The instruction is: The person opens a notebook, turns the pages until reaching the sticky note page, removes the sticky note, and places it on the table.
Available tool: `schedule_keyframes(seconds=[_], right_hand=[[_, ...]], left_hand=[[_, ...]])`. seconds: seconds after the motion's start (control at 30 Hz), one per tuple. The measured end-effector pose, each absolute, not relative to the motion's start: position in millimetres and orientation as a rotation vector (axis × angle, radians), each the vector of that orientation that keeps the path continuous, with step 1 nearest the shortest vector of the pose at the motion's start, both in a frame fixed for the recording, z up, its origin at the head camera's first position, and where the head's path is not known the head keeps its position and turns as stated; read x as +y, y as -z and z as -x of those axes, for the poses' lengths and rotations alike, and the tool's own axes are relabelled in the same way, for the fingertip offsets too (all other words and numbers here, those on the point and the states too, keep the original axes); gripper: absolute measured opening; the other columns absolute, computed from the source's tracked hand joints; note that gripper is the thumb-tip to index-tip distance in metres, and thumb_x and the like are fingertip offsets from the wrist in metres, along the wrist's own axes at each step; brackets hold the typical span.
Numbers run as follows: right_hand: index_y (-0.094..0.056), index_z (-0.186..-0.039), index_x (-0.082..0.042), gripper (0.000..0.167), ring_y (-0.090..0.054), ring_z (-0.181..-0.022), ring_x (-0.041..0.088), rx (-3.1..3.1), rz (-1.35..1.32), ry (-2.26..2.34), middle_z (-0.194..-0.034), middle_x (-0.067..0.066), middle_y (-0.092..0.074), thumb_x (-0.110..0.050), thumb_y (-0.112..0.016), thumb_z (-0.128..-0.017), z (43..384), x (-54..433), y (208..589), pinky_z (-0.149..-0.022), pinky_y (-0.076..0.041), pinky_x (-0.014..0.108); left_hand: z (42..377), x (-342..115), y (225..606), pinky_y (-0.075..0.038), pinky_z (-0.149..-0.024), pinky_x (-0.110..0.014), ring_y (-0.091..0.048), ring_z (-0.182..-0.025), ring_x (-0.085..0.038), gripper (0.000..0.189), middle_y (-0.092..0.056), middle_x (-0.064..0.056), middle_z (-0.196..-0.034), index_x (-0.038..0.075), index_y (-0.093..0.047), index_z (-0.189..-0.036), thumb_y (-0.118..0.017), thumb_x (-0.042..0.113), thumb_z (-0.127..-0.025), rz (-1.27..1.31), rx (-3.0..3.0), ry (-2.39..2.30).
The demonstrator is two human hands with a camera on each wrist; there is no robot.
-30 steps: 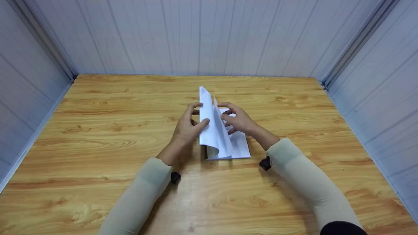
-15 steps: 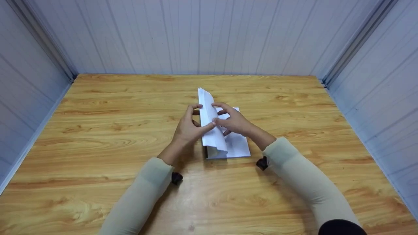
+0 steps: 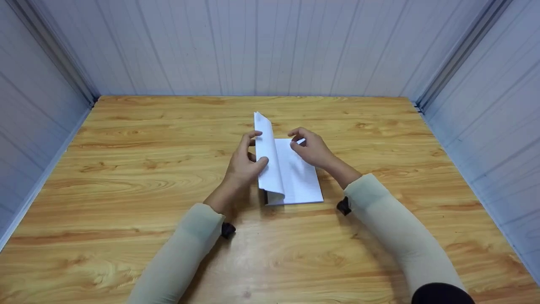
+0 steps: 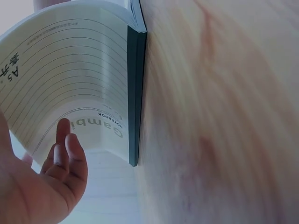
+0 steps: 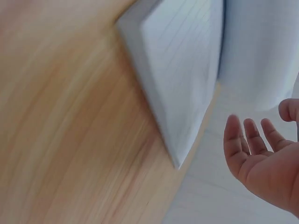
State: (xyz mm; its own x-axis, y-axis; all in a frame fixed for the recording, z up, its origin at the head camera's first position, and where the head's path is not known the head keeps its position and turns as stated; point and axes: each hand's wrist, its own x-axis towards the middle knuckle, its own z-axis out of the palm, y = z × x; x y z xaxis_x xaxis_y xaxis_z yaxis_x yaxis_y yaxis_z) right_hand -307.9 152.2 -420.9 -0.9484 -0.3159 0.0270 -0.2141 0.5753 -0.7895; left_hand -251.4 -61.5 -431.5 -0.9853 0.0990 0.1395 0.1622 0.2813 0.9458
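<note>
A notebook [image 3: 298,177] lies opened on the wooden table, its lined right-hand pages flat. My left hand [image 3: 244,164] holds the raised cover and turned pages [image 3: 268,156] upright, thumb on the near face and fingers behind. The left wrist view shows the cover's outside, cream with ruled lines and printed lettering [image 4: 110,126], and a dark green spine [image 4: 135,98] on the table. Over the upper right of the flat pages hovers my right hand [image 3: 314,148], its fingers loosely bent. Nothing shows between those fingers in the right wrist view.
The wood-grain table [image 3: 147,169] stretches around the notebook on all sides. Pale panelled walls [image 3: 236,46] rise at the back and both sides. A small black wrist camera [image 3: 228,230] is on each sleeve.
Loose sheets between the hands have gone over to the left with the raised pages. My right hand touched them, then let go and drew back to the right. The left hand keeps its hold.
</note>
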Motion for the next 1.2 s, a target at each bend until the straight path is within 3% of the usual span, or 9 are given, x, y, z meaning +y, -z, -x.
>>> schedule_keyframes(seconds=[0.17, 0.3, 0.53, 0.87, 1.2], right_hand=[[-0.052, -0.132, -0.005, 0.040, -0.051, -0.117, 0.033, 2.788, 0.397, 1.042, -0.126, 0.017, -0.056, -0.019, -0.055, -0.094, 315, 163, 423, -0.098, -0.043, 0.046], [-0.045, -0.140, -0.011, 0.054, -0.034, -0.130, 0.036, 2.818, 0.328, 0.769, -0.138, 0.017, -0.046, -0.024, -0.061, -0.090, 318, 167, 424, -0.106, -0.031, 0.053], [-0.032, -0.150, -0.019, 0.074, -0.022, -0.139, 0.037, 2.793, 0.326, 0.534, -0.151, 0.013, -0.035, -0.027, -0.067, -0.085, 321, 169, 431, -0.108, -0.022, 0.060], [-0.024, -0.153, -0.015, 0.080, -0.018, -0.142, 0.039, 2.756, 0.349, 0.549, -0.155, 0.015, -0.031, -0.029, -0.066, -0.086, 321, 172, 433, -0.110, -0.019, 0.062], [-0.025, -0.152, -0.011, 0.083, -0.024, -0.135, 0.037, 2.777, 0.337, 0.588, -0.150, 0.016, -0.036, -0.028, -0.069, -0.083, 322, 172, 436, -0.108, -0.023, 0.057]], left_hand=[[249, -62, 429, -0.053, -0.065, -0.030, -0.059, -0.083, -0.021, 0.046, -0.056, -0.008, -0.120, 0.020, -0.051, -0.129, -0.053, 0.009, -0.084, 0.237, -2.433, 1.921], [249, -63, 429, -0.051, -0.067, -0.029, -0.058, -0.084, -0.021, 0.040, -0.057, -0.010, -0.113, 0.015, -0.056, -0.125, -0.054, 0.010, -0.085, 0.202, -2.393, 1.982], [250, -65, 429, -0.053, -0.068, -0.030, -0.057, -0.085, -0.021, 0.042, -0.057, -0.011, -0.112, 0.017, -0.057, -0.126, -0.061, 0.015, -0.085, 0.164, -2.399, 1.987], [251, -64, 429, -0.050, -0.066, -0.028, -0.057, -0.080, -0.020, 0.049, -0.056, -0.007, -0.116, 0.017, -0.051, -0.129, -0.061, 0.011, -0.082, 0.191, -2.464, 1.834], [251, -65, 430, -0.049, -0.065, -0.027, -0.056, -0.074, -0.018, 0.047, -0.054, -0.008, -0.115, 0.015, -0.047, -0.130, -0.058, 0.009, -0.084, 0.195, -2.387, 1.905]])
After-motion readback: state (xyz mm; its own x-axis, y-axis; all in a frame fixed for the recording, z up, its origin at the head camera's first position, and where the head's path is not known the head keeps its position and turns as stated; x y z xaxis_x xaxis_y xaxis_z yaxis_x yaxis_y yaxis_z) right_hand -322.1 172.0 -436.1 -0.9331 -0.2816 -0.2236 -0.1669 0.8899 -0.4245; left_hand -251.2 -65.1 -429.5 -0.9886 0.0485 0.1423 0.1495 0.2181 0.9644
